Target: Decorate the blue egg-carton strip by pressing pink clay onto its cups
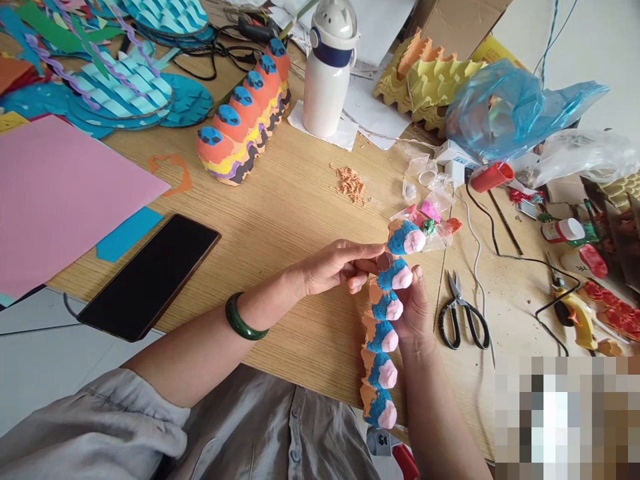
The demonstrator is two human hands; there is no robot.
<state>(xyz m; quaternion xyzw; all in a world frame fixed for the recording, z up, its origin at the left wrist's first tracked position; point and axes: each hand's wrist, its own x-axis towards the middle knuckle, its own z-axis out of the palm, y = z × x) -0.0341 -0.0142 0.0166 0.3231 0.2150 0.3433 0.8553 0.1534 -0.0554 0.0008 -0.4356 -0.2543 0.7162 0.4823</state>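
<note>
Tan wood-grain surface [280,200]: beneath the bumpy, 6-humped orange, blue and pink strip [381,339].
Strip: over the surface's near edge.
Left hand [333,268]: at the strip's far end; cannot tell whether the grip pinches.
Right hand [416,312]: grip holding the strip.
Black-handled metal scissors [456,301]: right of the strip.

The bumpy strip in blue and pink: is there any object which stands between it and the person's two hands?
Nothing visible does. The left hand has its fingers at the strip's upper part, and the right hand holds it from the right side. The scissors lie farther right, apart from the strip.
</note>
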